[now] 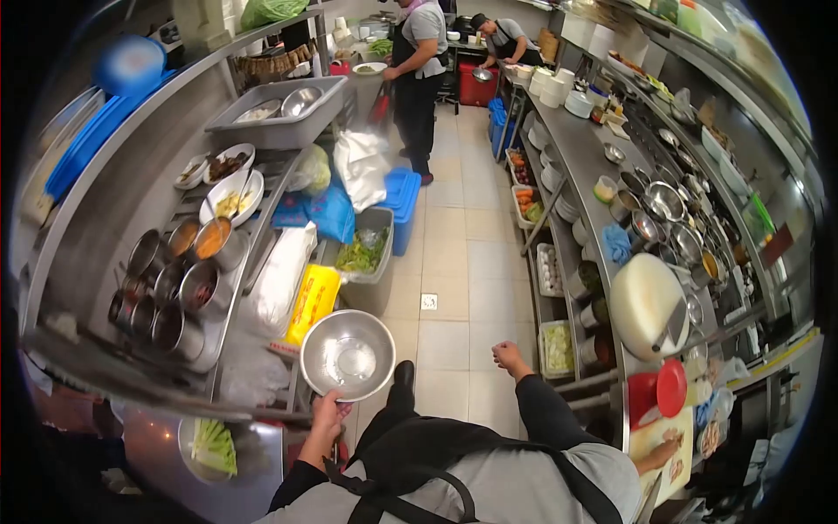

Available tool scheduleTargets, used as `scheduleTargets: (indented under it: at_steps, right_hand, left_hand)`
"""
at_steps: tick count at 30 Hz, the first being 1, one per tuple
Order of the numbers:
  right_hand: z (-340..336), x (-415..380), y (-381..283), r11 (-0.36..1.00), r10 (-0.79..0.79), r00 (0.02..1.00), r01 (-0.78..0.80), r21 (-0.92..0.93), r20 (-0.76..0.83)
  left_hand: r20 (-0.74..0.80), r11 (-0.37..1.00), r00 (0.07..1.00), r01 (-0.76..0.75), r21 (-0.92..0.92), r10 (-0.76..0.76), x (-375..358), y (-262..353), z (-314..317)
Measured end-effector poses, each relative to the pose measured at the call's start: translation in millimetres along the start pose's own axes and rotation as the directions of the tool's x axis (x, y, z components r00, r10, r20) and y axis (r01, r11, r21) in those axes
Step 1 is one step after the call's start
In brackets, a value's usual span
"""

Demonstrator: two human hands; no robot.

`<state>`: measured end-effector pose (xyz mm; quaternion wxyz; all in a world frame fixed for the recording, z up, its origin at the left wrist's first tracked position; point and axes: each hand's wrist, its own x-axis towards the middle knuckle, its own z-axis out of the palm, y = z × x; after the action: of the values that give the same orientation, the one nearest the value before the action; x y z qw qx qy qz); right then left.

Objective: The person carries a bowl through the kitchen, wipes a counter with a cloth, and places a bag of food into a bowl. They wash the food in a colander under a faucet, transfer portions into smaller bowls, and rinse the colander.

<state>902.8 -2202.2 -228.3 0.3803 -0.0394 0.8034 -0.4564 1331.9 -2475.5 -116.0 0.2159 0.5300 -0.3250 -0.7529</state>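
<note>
My left hand [326, 412] grips the near rim of a round stainless steel mixing bowl [314, 356]. The bowl tilts toward me, and its inside shows only a shiny, wet-looking bottom. My right hand [510, 358] hangs over the tiled aisle with its fingers curled in and nothing visible in them. It touches nothing. Just beyond the bowl lie a yellow packet [312, 302] and a white plastic bag [281, 278]. To the left below, cut green vegetables [212, 445] sit in another bowl on a metal surface.
Metal pots of sauce [209, 284] stand on the left shelf. A grey tub of greens [367, 253] and a blue bin [401, 205] edge the tiled aisle [445, 288]. Right, a counter holds a white round board [642, 293]; a co-worker's hand [659, 456] works behind it. Two people stand ahead.
</note>
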Motion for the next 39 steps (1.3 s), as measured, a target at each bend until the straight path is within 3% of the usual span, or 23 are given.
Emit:
scheduleTargets:
  at_steps: [2, 4, 5, 6, 7, 8, 10, 11, 14, 17, 20, 22, 24, 25, 26, 27, 28, 29, 30, 32, 35, 38, 39]
  right_hand:
    - [-8, 25, -3, 0.99, 0.001, 0.997, 0.009, 0.138, -0.071]
    - [-33, 69, 47, 0.992, -0.062, 0.996, 0.068, -0.104, 0.056]
    - [-37, 65, 64, 0.988, 0.074, 0.997, -0.076, 0.133, 0.024]
    - [-51, 56, 87, 0.801, -0.283, 0.94, 0.342, -0.491, 0.192]
    - [-63, 54, 101, 0.135, -0.413, 0.737, 0.631, -0.764, 0.535]
    - [-67, 51, 112, 0.237, -0.193, 0.859, 0.51, -0.827, 0.475]
    - [-81, 46, 118, 0.569, -0.001, 0.966, 0.212, -0.795, 0.257]
    - [-84, 48, 115, 0.664, 0.085, 0.982, 0.069, -0.744, 0.167]
    - [-94, 74, 99, 0.758, 0.245, 0.969, -0.183, -0.626, 0.015]
    - [-104, 129, 87, 0.783, 0.285, 0.958, -0.253, -0.568, -0.033]
    - [-130, 196, 63, 0.8, 0.246, 0.968, -0.229, -0.554, -0.046]
    - [-142, 265, 46, 0.773, 0.145, 0.989, -0.089, -0.629, 0.039]
    - [-167, 364, 15, 0.636, -0.061, 0.987, 0.151, -0.757, 0.146]
    - [-180, 426, -7, 0.451, -0.247, 0.948, 0.296, -0.842, 0.201]
    - [-213, 469, -74, 0.66, -0.134, 0.976, 0.219, -0.719, 0.173]
    - [-235, 523, -120, 0.684, -0.126, 0.976, 0.215, -0.697, 0.178]
    - [-257, 610, -109, 0.365, -0.329, 0.91, 0.368, -0.855, 0.251]
    - [-261, 639, -187, 0.913, -0.16, 0.978, 0.094, -0.397, -0.136]
    - [-270, 676, -246, 0.997, -0.075, 0.965, 0.07, -0.032, -0.252]
    - [-292, 730, -361, 0.959, -0.079, 0.984, 0.12, 0.257, -0.161]
    - [-304, 763, -472, 0.936, -0.118, 0.969, 0.182, 0.301, -0.218]
    - [-317, 803, -499, 0.941, -0.105, 0.966, 0.174, 0.291, -0.236]
    - [-324, 803, -518, 0.964, -0.253, 0.915, 0.265, -0.004, -0.314]
  left_hand:
    - [0.086, 0.998, 0.995, 0.06, -0.029, -0.057, 44, 21, 45]
    - [0.153, 0.996, 0.984, 0.087, 0.025, -0.09, 103, 38, 91]
    - [0.184, 0.993, 0.976, 0.112, 0.049, -0.119, 126, 48, 120]
    - [0.216, 0.985, 0.961, 0.158, 0.07, -0.17, 153, 52, 144]
    - [0.248, 0.977, 0.946, 0.191, 0.09, -0.208, 182, 64, 172]
    - [0.279, 0.971, 0.931, 0.217, 0.099, -0.237, 202, 77, 201]
    - [0.296, 0.966, 0.92, 0.236, 0.102, -0.256, 235, 109, 264]
    - [0.302, 0.957, 0.909, 0.259, 0.126, -0.286, 251, 123, 296]
    - [0.285, 0.941, 0.901, 0.285, 0.182, -0.328, 314, 150, 369]
    - [0.251, 0.925, 0.902, 0.292, 0.245, -0.351, 407, 149, 429]
    - [0.173, 0.937, 0.934, 0.274, 0.216, -0.313, 443, 174, 502]
    - [0.097, 0.902, 0.915, 0.36, 0.238, -0.391, 465, 192, 530]
    - [0.067, 0.914, 0.922, 0.366, 0.172, -0.382, 480, 207, 562]
    - [0.05, 0.931, 0.933, 0.35, 0.101, -0.356, 494, 220, 580]
    - [0.049, 0.931, 0.933, 0.352, 0.097, -0.357, 509, 229, 596]
    - [0.065, 0.94, 0.94, 0.331, 0.079, -0.336, 522, 234, 609]
    - [0.081, 0.949, 0.946, 0.31, 0.058, -0.314, 536, 239, 624]
    - [0.106, 0.949, 0.943, 0.31, 0.061, -0.315, 553, 245, 640]
    - [0.101, 0.947, 0.941, 0.319, 0.05, -0.322, 567, 251, 661]
    - [0.093, 0.956, 0.955, 0.27, 0.117, -0.282, 597, 274, 713]
    - [0.087, 0.937, 0.946, 0.291, 0.192, -0.312, 659, 295, 786]
    - [0.161, 0.917, 0.922, 0.304, 0.259, -0.352, 729, 321, 870]
    - [0.196, 0.912, 0.915, 0.291, 0.29, -0.354, 748, 334, 899]
